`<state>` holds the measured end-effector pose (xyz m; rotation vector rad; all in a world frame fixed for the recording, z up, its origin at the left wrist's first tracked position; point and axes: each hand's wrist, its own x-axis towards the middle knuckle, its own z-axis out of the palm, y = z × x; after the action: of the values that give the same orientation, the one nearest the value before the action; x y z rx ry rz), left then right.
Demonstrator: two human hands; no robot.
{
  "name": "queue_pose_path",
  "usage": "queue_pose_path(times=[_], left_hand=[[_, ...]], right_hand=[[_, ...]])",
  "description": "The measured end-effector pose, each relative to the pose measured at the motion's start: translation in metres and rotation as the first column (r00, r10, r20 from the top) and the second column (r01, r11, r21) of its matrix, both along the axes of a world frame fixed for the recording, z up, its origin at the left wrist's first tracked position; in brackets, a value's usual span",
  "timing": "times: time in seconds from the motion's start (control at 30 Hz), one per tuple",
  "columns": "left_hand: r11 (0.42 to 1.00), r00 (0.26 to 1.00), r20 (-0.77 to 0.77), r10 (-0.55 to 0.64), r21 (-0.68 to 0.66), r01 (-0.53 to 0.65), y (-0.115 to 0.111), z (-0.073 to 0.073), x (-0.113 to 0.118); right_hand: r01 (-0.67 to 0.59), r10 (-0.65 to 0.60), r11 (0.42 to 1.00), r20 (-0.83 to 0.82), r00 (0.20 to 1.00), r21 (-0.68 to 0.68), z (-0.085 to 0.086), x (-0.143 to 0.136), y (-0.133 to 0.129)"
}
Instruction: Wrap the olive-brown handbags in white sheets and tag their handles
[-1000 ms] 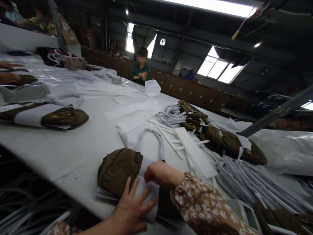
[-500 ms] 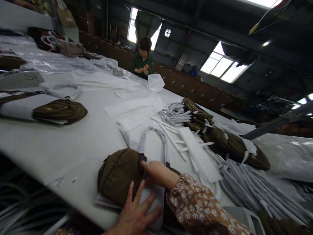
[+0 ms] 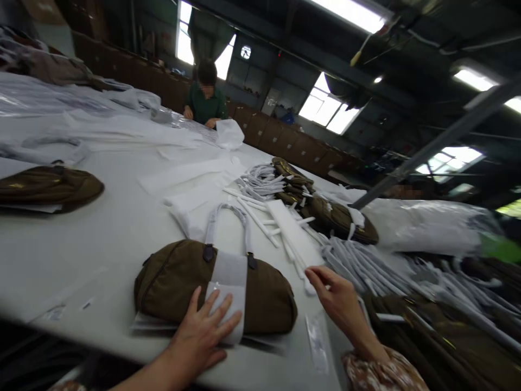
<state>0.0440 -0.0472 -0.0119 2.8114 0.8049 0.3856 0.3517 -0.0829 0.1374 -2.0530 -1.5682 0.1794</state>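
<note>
An olive-brown handbag (image 3: 268,296) lies on the white table, its handle (image 3: 228,209) wrapped in pale material and stretched away from me. A white band (image 3: 230,269) runs around the bag's middle. My left hand (image 3: 209,323) rests on the band and the bag's front with fingers spread. Right of the bag, my right hand (image 3: 331,290) hovers near the end of white foam strips, thumb and forefinger pressed together; whatever may be between them is too small to make out. White sheets show beneath the bag.
Another brown bag (image 3: 52,187) lies at left. White sheets (image 3: 191,179) and foam strips (image 3: 293,231) lie beyond the handbag. Stacked bags (image 3: 334,217) and grey wrapped straps (image 3: 366,266) fill the right. A person in green (image 3: 207,100) is across the table.
My right hand has left the bag by the handle and moved right. My left hand stays spread on the bag, whose white band is now uncovered. The view has turned right.
</note>
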Motion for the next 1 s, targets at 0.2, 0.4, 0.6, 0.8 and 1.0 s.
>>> queue_pose_path(times=[0.2,0.4,0.6,0.8,1.0], left_hand=[[0.995,0.997,0.074,0.001,0.103,-0.009,-0.003,-0.013,-0.002],[0.964,0.996,0.077,-0.042,0.266,0.020,-0.003,-0.034,-0.003],[0.957,0.994,0.104,-0.030,0.290,-0.002,-0.002,-0.040,-0.002],[0.958,0.995,0.094,-0.029,0.286,0.001,-0.004,-0.039,-0.004],[0.964,0.996,0.075,-0.040,0.266,0.019,-0.003,-0.040,-0.006]], right_hand=[[0.658,-0.654,0.750,-0.225,0.722,-0.069,-0.031,0.095,-0.184],[0.607,-0.623,0.776,-0.359,0.695,-0.170,-0.056,0.090,-0.221],[0.522,-0.549,0.828,-0.487,0.680,-0.205,-0.053,0.084,-0.214],[0.566,-0.548,0.808,-0.566,0.616,-0.166,-0.055,0.075,-0.222],[0.686,-0.620,0.717,-0.559,0.551,-0.119,-0.065,0.066,-0.256]])
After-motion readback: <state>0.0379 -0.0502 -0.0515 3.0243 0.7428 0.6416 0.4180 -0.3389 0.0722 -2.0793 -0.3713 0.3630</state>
